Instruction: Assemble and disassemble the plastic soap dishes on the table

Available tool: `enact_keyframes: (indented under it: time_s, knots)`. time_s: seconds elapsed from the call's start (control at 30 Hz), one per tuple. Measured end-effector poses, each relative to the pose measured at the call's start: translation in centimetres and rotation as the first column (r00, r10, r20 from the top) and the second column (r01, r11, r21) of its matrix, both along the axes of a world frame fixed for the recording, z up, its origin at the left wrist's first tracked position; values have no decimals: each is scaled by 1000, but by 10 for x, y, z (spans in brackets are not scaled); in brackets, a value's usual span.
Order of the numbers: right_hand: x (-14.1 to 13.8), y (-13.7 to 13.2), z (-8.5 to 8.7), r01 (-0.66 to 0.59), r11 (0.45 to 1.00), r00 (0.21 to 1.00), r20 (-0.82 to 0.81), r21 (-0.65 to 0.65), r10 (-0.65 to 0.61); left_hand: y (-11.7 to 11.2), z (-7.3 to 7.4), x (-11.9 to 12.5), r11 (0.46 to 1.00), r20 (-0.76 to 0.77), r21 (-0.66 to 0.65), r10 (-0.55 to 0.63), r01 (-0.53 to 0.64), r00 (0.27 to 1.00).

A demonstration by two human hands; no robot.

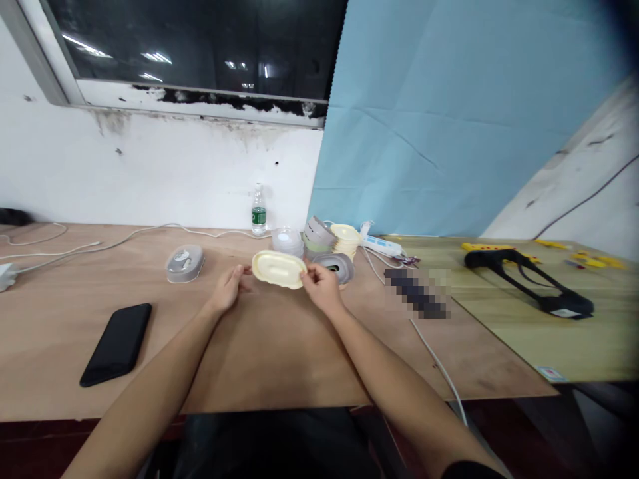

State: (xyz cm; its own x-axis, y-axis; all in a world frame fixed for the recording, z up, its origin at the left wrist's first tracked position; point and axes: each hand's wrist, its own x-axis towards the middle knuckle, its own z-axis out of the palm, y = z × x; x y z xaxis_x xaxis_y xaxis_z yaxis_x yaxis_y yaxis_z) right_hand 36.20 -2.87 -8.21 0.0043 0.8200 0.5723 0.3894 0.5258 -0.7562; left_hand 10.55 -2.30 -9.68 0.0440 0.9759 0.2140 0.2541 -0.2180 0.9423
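A pale yellow oval plastic lid (pixel 277 269) with a raised rim is held up above the table, tilted toward me. My right hand (pixel 323 287) pinches its right end between thumb and fingers. Just off the lid's left end, my left hand (pixel 230 287) has its fingers apart and seems to hold nothing; they are slightly blurred. Behind the lid are a stack of clear plastic pieces (pixel 287 241), grey plastic parts (pixel 319 234), a stack of pale yellow pieces (pixel 347 234) and a grey oval part with an opening (pixel 344 266).
A closed translucent container (pixel 184 265) and a black phone (pixel 117 344) lie on the left. By the wall stand a water bottle (pixel 258 211) and a white power strip (pixel 382 246). Cables cross the wooden table (pixel 279 359). A black frame-like object (pixel 532 283) rests at right.
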Motion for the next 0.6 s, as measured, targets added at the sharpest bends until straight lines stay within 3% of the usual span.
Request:
enact_keyframes:
  time_s: [0.1, 0.2, 0.27, 0.43, 0.5, 0.6]
  knots:
    - [14, 11, 11, 46, 994, 928, -363, -99, -80, 4, 5, -19, 927, -291, 294, 318, -232, 902]
    - [34, 24, 20, 130, 986, 791, -590, -100, -164, 10, 6, -43, 817, -331, 400, 551, -415, 766]
    - [49, 31, 22, 197, 976, 721, -661, -92, -208, 13, 7, -57, 752, -328, 452, 641, -480, 694]
    - [86, 45, 18, 346, 925, 602, -719, -157, -347, 11, 9, -76, 609, -412, 446, 790, -656, 454]
    - [99, 48, 15, 369, 907, 565, -727, -201, -391, 10, 8, -79, 593, -489, 399, 783, -699, 385]
    - [112, 54, 10, 359, 902, 541, -733, -241, -412, 10, 5, -82, 611, -579, 323, 732, -722, 361]
